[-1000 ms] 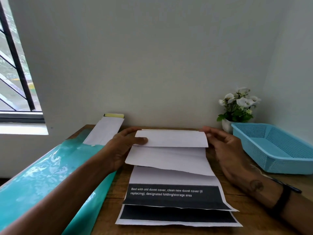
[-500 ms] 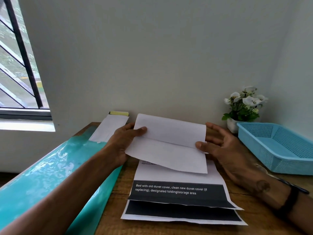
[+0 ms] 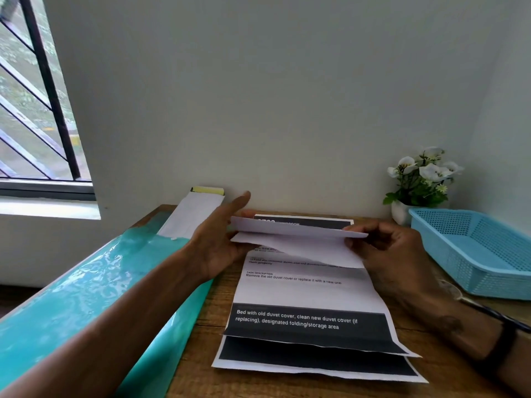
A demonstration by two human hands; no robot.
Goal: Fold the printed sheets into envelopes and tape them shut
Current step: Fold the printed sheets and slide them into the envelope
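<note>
Head view: we see a folded sheet held in the air above 2 printed sheets stacked on the wooden surface. Our left hand grips its left end — index finger extended, the other fingers hidden beneath the paper. Our right hand pinches the right end with curled fingers. A blue basket sits to the right, a flower pot behind it, a teal sheet along the left.

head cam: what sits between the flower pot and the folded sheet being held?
In the head view, only the right hand, pinching the folded sheet at its right end. Behind it, a short bare strip of wooden table runs to the flower pot.
</note>
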